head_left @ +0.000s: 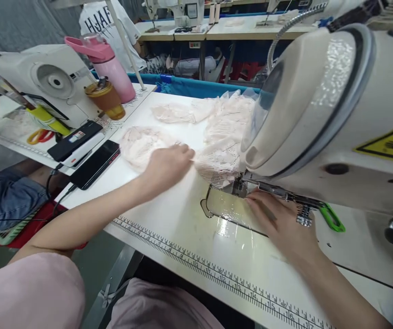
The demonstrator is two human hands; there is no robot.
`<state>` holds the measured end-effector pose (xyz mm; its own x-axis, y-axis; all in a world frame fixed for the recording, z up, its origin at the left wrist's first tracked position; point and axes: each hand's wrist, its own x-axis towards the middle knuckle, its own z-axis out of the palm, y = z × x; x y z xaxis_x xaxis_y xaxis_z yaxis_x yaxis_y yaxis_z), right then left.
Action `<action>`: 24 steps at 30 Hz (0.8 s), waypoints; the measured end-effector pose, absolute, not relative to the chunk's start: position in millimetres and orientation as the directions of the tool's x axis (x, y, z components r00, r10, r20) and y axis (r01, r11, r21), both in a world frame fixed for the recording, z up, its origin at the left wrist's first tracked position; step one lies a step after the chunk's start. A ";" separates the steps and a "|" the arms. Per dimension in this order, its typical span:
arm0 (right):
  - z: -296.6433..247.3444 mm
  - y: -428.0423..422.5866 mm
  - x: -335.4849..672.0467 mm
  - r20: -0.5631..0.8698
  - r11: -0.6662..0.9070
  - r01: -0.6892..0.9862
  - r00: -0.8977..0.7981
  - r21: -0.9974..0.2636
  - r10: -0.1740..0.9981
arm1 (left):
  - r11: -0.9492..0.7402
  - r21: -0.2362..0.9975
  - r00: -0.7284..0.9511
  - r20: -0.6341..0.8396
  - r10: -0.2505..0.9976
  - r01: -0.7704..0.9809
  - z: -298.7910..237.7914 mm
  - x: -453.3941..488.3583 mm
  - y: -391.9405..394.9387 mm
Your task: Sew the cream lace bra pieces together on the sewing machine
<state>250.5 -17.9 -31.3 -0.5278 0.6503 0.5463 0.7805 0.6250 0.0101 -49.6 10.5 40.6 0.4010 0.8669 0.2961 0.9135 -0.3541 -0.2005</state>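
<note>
Sheer cloth at the presser foot

Pale pink cloth lies on the bench, bunched from the bench's back edge to the foot of the sewing machine; long axis roughly front to back, near end pointing at the foot. Left hand: fingers curled together, apparently pinching the cloth's left side, probably to hold it flat. Right hand: fingertips beside the foot, perhaps steadying; partly hidden, cannot tell whether they grip.

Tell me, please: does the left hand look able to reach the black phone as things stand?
Probably yes: nothing covers the black phone, which lies left of the left hand; that hand would just have to leave the pale fabric.
</note>
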 end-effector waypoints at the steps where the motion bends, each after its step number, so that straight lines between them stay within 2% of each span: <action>1: -29.4 -17.5 249.1 0.553 0.629 0.777 -0.528 0.008 0.645 | -0.276 -0.196 0.326 0.310 0.893 0.941 42.7 -63.2 11.0; 3: -26.7 -16.0 246.2 0.563 0.632 0.775 -0.510 -0.028 0.651 | -0.158 -0.164 0.205 0.326 0.923 0.974 42.9 -87.8 10.9; 7: -26.3 -13.7 243.7 0.568 0.645 0.760 -0.500 -0.074 0.654 | -0.050 -0.001 0.048 0.291 0.956 0.999 38.4 -112.5 7.9; 12: -30.6 -14.3 247.8 0.555 0.647 0.762 -0.549 0.024 0.625 | 0.059 0.306 -0.114 0.166 0.980 0.950 46.2 -114.5 4.0; 16: -28.6 -13.7 247.6 0.564 0.639 0.765 -0.564 0.082 0.603 | 0.079 0.437 -0.145 0.120 0.982 0.896 52.2 -122.1 4.1; 18: -25.8 -13.3 245.7 0.582 0.630 0.771 -0.554 0.090 0.595 | 0.025 0.486 -0.147 0.215 0.966 0.874 55.7 -130.7 7.9; 20: -23.3 -12.9 243.9 0.605 0.622 0.778 -0.540 0.093 0.585 | -0.052 0.510 -0.193 0.415 0.889 0.858 62.9 -141.8 14.6; 22: -22.1 -12.5 242.9 0.604 0.626 0.778 -0.522 0.048 0.602 | -0.141 0.474 -0.256 0.675 0.692 0.869 74.7 -152.4 21.7; 23: -22.2 -12.2 242.7 0.591 0.632 0.775 -0.507 -0.006 0.628 | -0.205 0.405 -0.258 0.823 0.505 0.891 82.0 -155.6 23.7; 24: -22.6 -12.0 242.6 0.574 0.632 0.772 -0.488 -0.067 0.657 | -0.240 0.349 -0.243 0.892 0.381 0.906 89.6 -156.4 23.9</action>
